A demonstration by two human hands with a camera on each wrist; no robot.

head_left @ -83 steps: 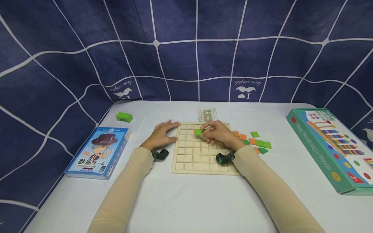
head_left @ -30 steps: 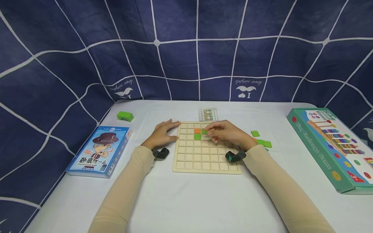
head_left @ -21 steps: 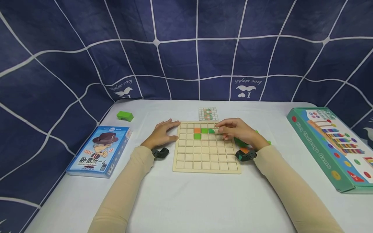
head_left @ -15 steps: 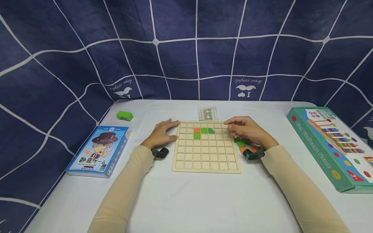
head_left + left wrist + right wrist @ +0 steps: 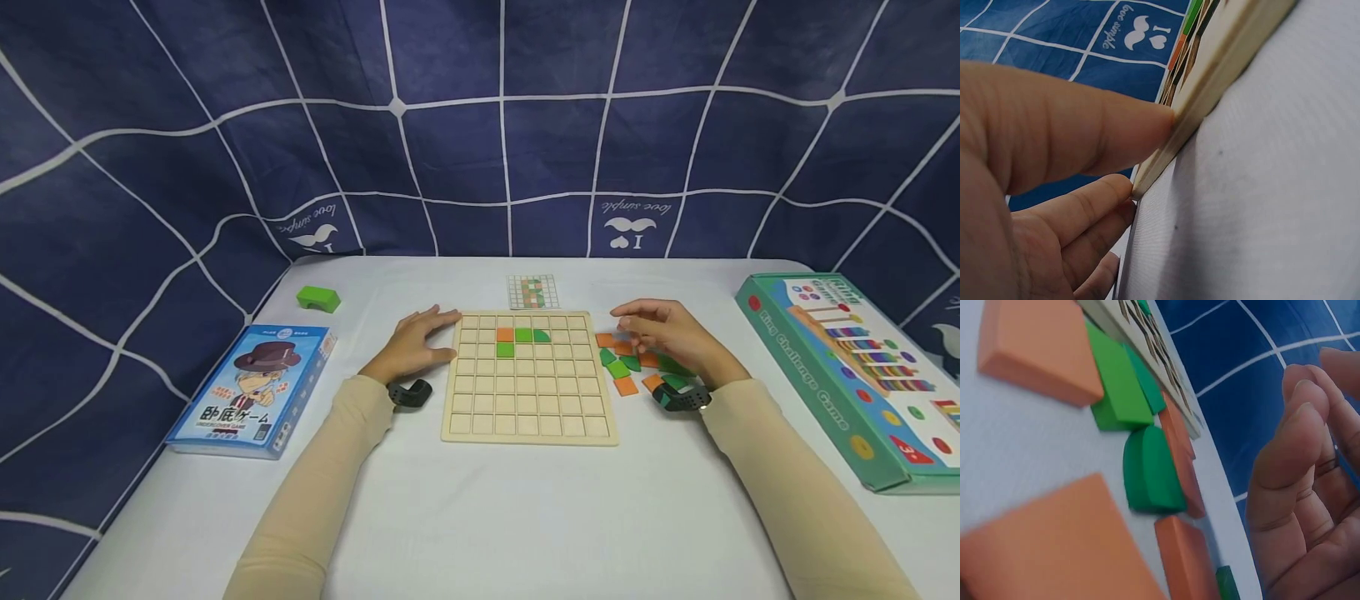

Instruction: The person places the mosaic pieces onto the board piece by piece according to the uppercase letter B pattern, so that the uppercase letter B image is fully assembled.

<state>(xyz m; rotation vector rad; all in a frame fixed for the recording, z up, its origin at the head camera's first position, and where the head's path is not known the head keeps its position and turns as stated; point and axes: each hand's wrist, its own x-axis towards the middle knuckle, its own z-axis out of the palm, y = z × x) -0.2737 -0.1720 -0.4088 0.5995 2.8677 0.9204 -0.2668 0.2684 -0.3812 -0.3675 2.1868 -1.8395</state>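
My left hand lies at the left edge of a wooden grid board; in the left wrist view its thumb and fingertips touch the board's side. On the board sit an orange square tile, a light green square to its right, a dark green rounded piece beyond that, and another light green square below the orange one. Right of the board, my right hand hovers with loosely bent fingers and nothing between them. Beneath it are loose orange tiles and green rounded pieces.
Behind the board lies a small pattern card. A blue card-game box and a green arch block are at the left. The large green game box stands on the right, and a dark blue checked cloth hangs behind.
My right hand has let go of a light green square below the orange tile and moved right, off the board, over the loose pieces. My left hand has stayed at the board's edge.
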